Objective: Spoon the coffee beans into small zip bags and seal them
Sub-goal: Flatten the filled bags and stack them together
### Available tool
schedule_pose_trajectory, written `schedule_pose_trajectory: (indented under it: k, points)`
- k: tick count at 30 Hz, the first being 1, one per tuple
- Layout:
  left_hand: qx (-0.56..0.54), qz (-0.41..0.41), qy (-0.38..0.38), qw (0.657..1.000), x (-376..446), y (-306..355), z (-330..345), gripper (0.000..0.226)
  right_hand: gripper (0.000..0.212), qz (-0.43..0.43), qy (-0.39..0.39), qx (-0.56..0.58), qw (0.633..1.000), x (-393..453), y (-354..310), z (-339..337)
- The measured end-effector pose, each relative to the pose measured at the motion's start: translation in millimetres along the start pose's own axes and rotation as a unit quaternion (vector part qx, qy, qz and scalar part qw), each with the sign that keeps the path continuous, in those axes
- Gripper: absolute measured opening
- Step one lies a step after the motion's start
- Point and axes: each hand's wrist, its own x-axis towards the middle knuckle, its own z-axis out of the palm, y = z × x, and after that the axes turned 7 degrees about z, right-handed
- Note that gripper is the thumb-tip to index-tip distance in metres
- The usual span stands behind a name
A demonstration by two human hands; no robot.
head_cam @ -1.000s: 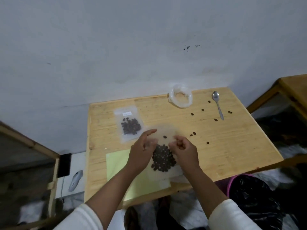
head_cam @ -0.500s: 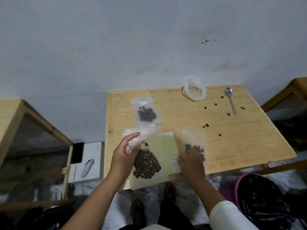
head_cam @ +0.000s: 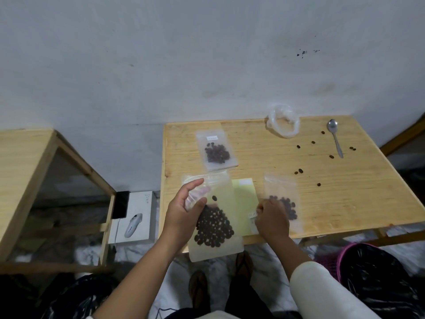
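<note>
My left hand (head_cam: 184, 211) grips the upper left side of a clear zip bag (head_cam: 215, 226) full of coffee beans, held over the table's front edge. My right hand (head_cam: 272, 219) rests with curled fingers on a second bag of beans (head_cam: 285, 201) lying flat near the front edge; whether it grips the bag is unclear. A third filled bag (head_cam: 216, 150) lies further back on the wooden table (head_cam: 345, 192). The metal spoon (head_cam: 335, 137) lies at the back right. Several loose beans (head_cam: 299, 171) are scattered beside it.
A crumpled clear plastic bag (head_cam: 284, 122) sits at the table's back edge. A pale green sheet (head_cam: 245, 199) lies under the bags. A wooden frame (head_cam: 25, 171) stands left, a white box (head_cam: 133, 219) on the floor, a bin with a black liner (head_cam: 379, 277) lower right.
My hands have parted: the left has carried the fuller bag to the left, and the right has come down on a second bag near the front edge. The view has swung left.
</note>
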Motion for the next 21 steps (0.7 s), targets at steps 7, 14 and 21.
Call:
schedule_pose_trajectory:
  k: [7, 14, 21]
  points:
    - [0.005, 0.005, 0.015, 1.0, 8, 4, -4, 0.039, 0.011, 0.05, -0.004, 0.342, 0.938, -12, -67, -73]
    - [0.006, 0.058, -0.006, 0.998, 21, 26, -2, 0.038, 0.007, -0.076, -0.015, 0.323, 0.943, -28, -116, -90]
    - [-0.036, 0.042, 0.046, 0.997, 39, 38, 5, 0.024, 0.006, -0.126, 0.094, 0.29, 0.944, -19, -132, -86]
